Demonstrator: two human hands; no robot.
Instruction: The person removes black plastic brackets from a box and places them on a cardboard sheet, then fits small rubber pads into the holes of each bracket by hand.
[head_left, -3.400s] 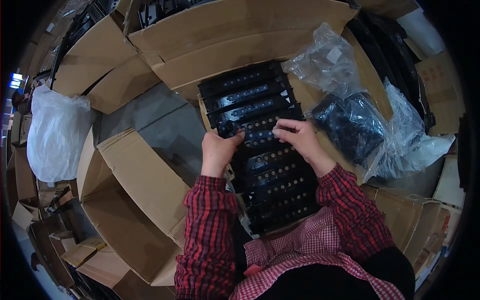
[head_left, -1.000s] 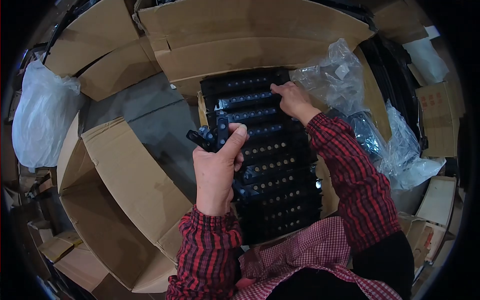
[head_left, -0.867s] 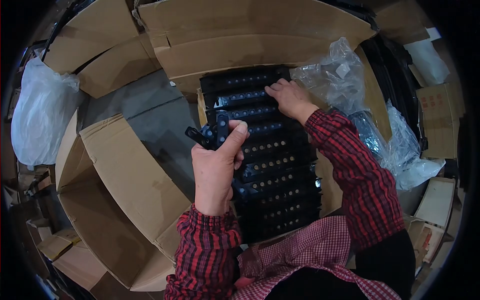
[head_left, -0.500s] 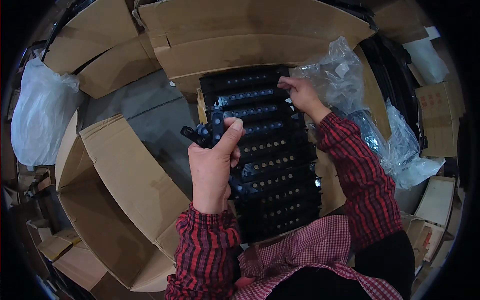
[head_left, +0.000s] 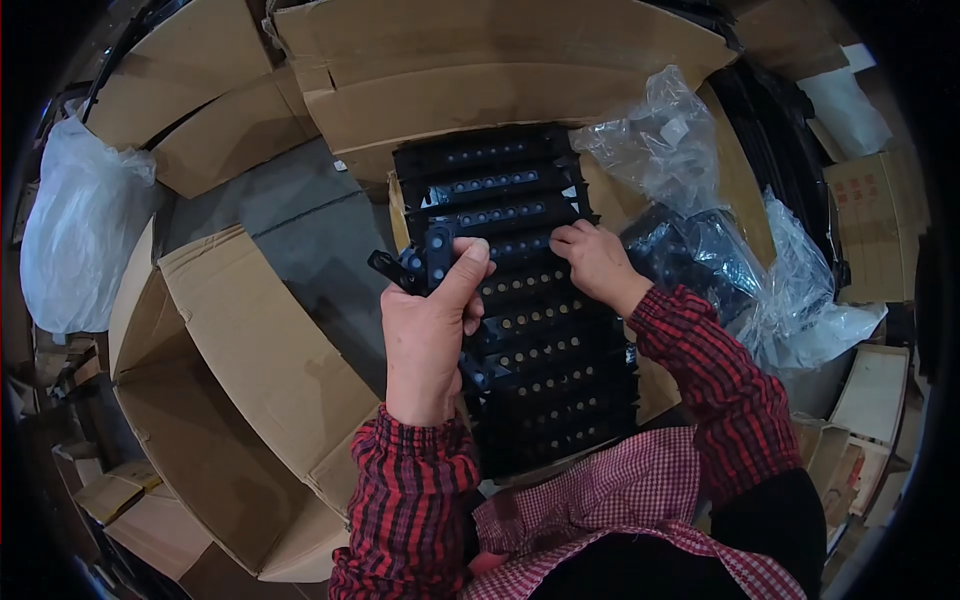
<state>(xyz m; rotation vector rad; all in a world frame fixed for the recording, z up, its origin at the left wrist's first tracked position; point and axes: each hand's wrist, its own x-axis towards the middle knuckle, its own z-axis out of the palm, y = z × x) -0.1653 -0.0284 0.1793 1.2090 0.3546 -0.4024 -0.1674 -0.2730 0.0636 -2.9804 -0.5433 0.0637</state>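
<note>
My left hand (head_left: 430, 325) is closed around several black plastic pieces (head_left: 438, 252), with the thumb laid across them. Round pale dots show on one piece, and another sticks out to the left. My right hand (head_left: 602, 265) has its fingers bent and pressed together at the right end of one row of a black stack (head_left: 540, 405). What sits between those fingertips is hidden. The stack is made of overlapping black strips, each with a line of round spots, bluish in the far rows and tan in the nearer ones.
An open cardboard box (head_left: 250, 350) stands at the left, and large cardboard flaps (head_left: 500, 60) rise behind the stack. Clear plastic wrap (head_left: 665, 150) lies to the right. A filled whitish plastic bag (head_left: 85, 230) is at far left. Another carton (head_left: 870, 225) stands far right.
My right hand has moved nearer, from the far rows' right end to about the fourth row. My left hand keeps its grip on the black pieces, almost still.
</note>
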